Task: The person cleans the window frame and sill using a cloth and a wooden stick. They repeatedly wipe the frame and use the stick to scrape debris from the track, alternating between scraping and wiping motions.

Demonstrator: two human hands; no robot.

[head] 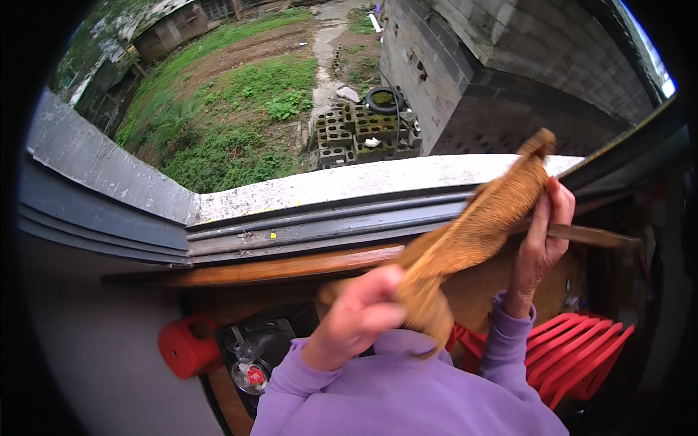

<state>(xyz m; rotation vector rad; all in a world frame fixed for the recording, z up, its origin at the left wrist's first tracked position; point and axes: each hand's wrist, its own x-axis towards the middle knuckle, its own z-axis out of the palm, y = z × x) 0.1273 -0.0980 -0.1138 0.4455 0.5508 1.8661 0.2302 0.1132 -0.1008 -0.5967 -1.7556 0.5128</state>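
Observation:
An orange-brown cloth (474,234) stretches slantwise in front of the open window, blurred in places. My left hand (357,313) pinches its lower part, and one end droops below my fingers. At the cloth's upper right edge, my right hand (548,226) grips it with the fingers raised; part of that grip is hidden behind the fabric. Behind the cloth run the metal window track (327,226) and a varnished wooden sill board (262,267). Some dirt and a small yellow speck lie in the track.
Below left stand a red plastic container (188,349) and a black tray (272,329) with clear plastic items. Stacked red plastic stools (578,349) are at lower right. Beside my right hand juts a brown strip (597,235). Outside are hollow blocks (376,128) and a tyre (385,101).

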